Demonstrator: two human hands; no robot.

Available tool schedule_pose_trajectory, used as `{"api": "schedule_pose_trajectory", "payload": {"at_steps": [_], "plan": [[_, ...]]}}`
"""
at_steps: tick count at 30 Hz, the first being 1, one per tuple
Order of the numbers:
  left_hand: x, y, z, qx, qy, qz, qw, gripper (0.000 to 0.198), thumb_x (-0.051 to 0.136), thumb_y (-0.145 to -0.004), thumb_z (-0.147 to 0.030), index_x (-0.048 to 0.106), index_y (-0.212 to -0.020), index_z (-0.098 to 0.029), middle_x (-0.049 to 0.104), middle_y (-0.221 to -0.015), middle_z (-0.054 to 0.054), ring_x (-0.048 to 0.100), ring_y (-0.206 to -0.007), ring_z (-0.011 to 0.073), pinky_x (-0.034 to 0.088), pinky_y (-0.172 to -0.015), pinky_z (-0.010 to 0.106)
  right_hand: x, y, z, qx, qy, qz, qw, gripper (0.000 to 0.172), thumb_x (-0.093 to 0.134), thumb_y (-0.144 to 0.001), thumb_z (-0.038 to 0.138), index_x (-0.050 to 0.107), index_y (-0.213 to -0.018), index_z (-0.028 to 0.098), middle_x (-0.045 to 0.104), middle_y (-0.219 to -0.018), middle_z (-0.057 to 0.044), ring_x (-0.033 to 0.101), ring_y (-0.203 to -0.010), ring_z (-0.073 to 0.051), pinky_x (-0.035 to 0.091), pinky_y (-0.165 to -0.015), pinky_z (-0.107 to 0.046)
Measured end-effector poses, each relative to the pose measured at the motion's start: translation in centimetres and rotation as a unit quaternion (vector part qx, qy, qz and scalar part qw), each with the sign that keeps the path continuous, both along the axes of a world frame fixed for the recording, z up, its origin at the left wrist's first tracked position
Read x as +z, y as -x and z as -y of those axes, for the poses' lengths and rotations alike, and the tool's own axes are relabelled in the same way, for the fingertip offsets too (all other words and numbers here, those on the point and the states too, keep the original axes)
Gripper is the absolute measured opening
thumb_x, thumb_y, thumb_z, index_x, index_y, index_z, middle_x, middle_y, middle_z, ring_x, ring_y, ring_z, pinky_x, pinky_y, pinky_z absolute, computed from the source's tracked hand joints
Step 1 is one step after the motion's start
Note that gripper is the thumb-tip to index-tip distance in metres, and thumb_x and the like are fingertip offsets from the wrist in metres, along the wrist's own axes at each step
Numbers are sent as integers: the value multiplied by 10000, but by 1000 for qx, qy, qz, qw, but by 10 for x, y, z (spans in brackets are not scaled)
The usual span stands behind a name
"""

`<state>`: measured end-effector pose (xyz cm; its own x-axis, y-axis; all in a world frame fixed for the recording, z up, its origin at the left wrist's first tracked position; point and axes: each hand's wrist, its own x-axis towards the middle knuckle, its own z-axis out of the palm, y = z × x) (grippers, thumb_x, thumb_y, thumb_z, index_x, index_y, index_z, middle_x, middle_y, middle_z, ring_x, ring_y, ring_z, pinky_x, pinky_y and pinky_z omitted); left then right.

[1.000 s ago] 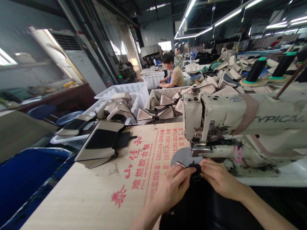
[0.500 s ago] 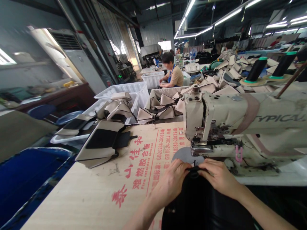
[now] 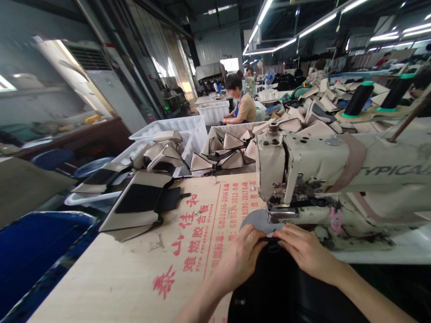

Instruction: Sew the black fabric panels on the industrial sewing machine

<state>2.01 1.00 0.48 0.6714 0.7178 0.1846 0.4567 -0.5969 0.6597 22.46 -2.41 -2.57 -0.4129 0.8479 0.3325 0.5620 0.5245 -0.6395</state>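
Note:
Both my hands grip the top edge of a black leather-like bag piece (image 3: 272,287) in front of the sewing machine (image 3: 313,157). My left hand (image 3: 240,258) pinches the edge from the left, and my right hand (image 3: 308,253) pinches it close by from the right, fingertips nearly meeting. The lower part of the piece hangs towards me and runs out of view. Just beyond my fingers, a grey rounded piece (image 3: 254,220) lies under the end of the machine's arm; whether it joins the black piece is hidden.
A beige and black sewn piece (image 3: 138,202) lies on the plywood tabletop (image 3: 114,273). Behind it stand white crates (image 3: 198,137) with several similar pieces. A blue-lined bin (image 3: 40,260) is at left, thread cones (image 3: 358,101) at right. A co-worker (image 3: 244,107) sits farther back.
My view has shifted slightly. My right fingertips have moved a little towards my left hand along the black edge, and both hands keep their grip.

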Motion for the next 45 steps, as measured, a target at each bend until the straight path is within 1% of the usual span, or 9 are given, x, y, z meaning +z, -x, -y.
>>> {"api": "schedule_pose_trajectory", "payload": {"at_steps": [6,13,19,23,26,34,40,43,45], "plan": [[0,-4,-3,20,65,33,997,146,467,-875,-238,600,-916,-195,601,-925,37,567,-877,141,456,-803,259,10,-4,-3,35,69,-42,996,238,387,-934,207,532,-1122,230,552,-1052,-34,509,-988,-145,414,-880,-265],[-12,-5,14,190,81,110,972,112,597,-797,-291,616,-802,-181,626,-809,7,578,-793,134,447,-765,250,2,0,-3,-3,47,-56,997,196,375,-942,242,562,-980,200,562,-945,-35,520,-911,-151,404,-812,-263],[-12,-3,12,107,93,93,985,140,568,-816,-291,680,-827,-206,610,-819,22,566,-826,145,453,-766,255,0,-1,-2,-5,48,-57,997,194,372,-942,242,562,-956,202,562,-919,-32,511,-888,-152,398,-794,-269],[-10,-4,10,151,80,84,982,137,589,-796,-256,637,-904,-187,593,-791,8,566,-743,127,461,-729,249,1,-1,-4,-11,56,-54,997,200,369,-942,245,564,-931,203,563,-927,-31,514,-891,-151,398,-792,-264],[-8,-5,11,117,60,54,990,225,518,-844,-243,601,-1053,-243,584,-873,15,567,-816,133,461,-771,258,1,0,-5,-10,62,-55,997,201,371,-942,248,567,-937,206,563,-930,-28,515,-895,-149,399,-803,-264],[-4,-10,4,97,51,44,993,164,460,-872,-221,615,-916,-196,584,-887,37,564,-853,139,456,-777,247,2,2,-5,-12,68,-31,997,207,359,-945,239,545,-1034,229,553,-1004,-28,507,-969,-152,392,-855,-269],[-9,1,2,120,117,63,984,212,538,-825,-295,638,-994,-216,622,-1003,44,577,-930,171,454,-864,297,-1,3,-11,-45,51,-21,997,216,351,-942,242,558,-898,200,569,-947,-44,534,-891,-162,419,-796,-278],[-17,16,12,101,191,64,974,347,452,-869,-337,543,-1195,-263,536,-1257,26,485,-1154,178,351,-1016,321,-2,5,-12,-43,36,-23,998,235,353,-939,249,571,-867,197,576,-928,-51,538,-876,-170,420,-794,-292],[-22,19,16,118,198,54,972,366,351,-905,-367,537,-1197,-250,565,-1231,23,504,-1134,165,363,-1000,308,0,6,-11,-37,35,-33,998,244,362,-933,250,589,-862,196,585,-913,-55,543,-864,-175,421,-788,-297]]}}
